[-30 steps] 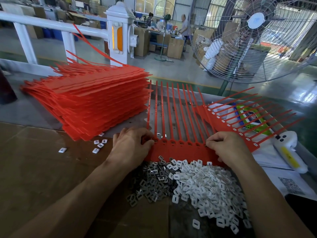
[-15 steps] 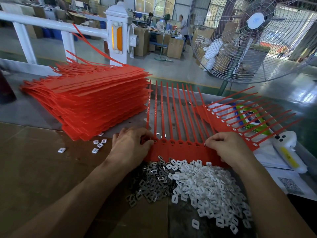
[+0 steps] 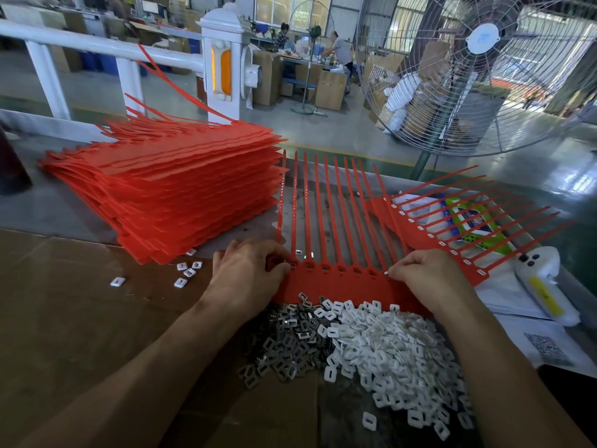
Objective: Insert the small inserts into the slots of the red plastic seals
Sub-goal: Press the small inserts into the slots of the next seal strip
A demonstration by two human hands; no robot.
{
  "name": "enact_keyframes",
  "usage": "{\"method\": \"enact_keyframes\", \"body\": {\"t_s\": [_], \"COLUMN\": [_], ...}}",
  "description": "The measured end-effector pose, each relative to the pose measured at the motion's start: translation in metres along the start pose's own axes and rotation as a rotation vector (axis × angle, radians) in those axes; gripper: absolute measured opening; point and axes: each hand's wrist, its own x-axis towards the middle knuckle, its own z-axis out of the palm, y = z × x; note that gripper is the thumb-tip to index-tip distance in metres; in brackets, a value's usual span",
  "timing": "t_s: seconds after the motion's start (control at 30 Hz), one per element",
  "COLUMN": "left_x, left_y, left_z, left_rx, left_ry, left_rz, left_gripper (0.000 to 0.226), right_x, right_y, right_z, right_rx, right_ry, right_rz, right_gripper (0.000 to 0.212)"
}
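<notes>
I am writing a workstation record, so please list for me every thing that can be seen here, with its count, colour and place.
seal strip: one, red, flat in front of the hands, tails pointing away
seal stack: one tall pile, red, left of the strip
second seal strip: one, red, right of the first, white inserts in its slots
white inserts: a heap, white, near side of the strip
metal inserts: a heap, grey, left of the white heap
loose inserts: a few, white, below the stack
cardboard: brown, covers the table
fan: one, grey cage, far right
railing: white, behind the stack
left hand: holds the strip's left end
right hand: pinches a small insert at the strip
</notes>
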Motion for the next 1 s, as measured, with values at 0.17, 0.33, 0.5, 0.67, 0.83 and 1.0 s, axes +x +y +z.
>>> {"method": "enact_keyframes", "body": {"t_s": [0.17,0.33,0.5,0.67,0.83,1.0], "left_x": [-0.0011,-0.0008,-0.0011,-0.0008,0.0007,-0.0001], "left_y": [0.0009,0.0017,0.0013,0.0001,0.0005,0.0010], "left_z": [-0.0002,-0.0004,-0.0002,0.0001,0.0007,0.0003], "left_rx": [-0.007,0.000,-0.004,-0.015,-0.017,-0.017], "left_ry": [0.015,0.011,0.012,0.016,0.015,0.016], "left_rz": [0.002,0.000,0.003,0.005,0.009,0.009], "left_gripper": [0.011,0.011,0.011,0.012,0.012,0.013], "right_x": [-0.0020,-0.0025,-0.0007,0.0000,-0.0022,-0.0003], "right_y": [0.0036,0.0061,0.0089,0.0094,0.0075,0.0067], "right_z": [-0.0018,-0.0005,-0.0023,-0.0026,-0.0015,-0.0042], "right_rx": [0.001,-0.005,0.031,0.065,-0.001,0.047], "right_ry": [0.002,0.002,0.012,0.042,0.037,-0.009], "right_rz": [-0.046,-0.108,-0.077,-0.062,-0.082,-0.031], "right_gripper": [0.008,0.013,0.013,0.007,0.008,0.009]}}
